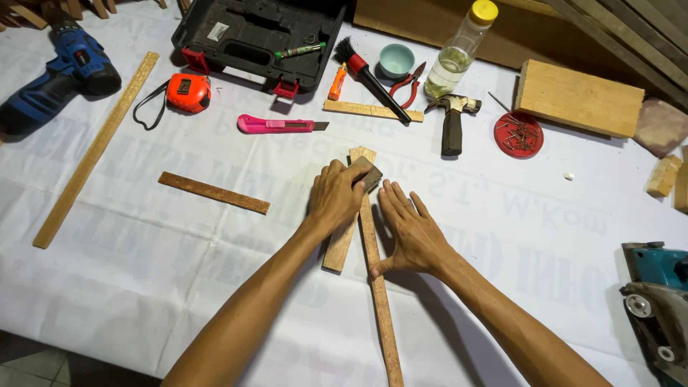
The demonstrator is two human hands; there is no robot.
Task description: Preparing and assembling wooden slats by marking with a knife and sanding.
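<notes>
table (143, 272): white printed cover | floor (29, 362): grey, perhaps tiled | light: even

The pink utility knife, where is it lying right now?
In the head view the pink utility knife lies on the white table cover, up and left of the hands, between the orange tape measure and the thin wooden strip under the black brush.

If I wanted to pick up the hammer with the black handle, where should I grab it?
Probably grab the black-handled hammer by the lower part of its handle, coming from the near side of the table. It lies flat with its metal head pointing away, toward the clear bottle with the yellow cap, and the handle end faces you with open cloth around it.
</notes>
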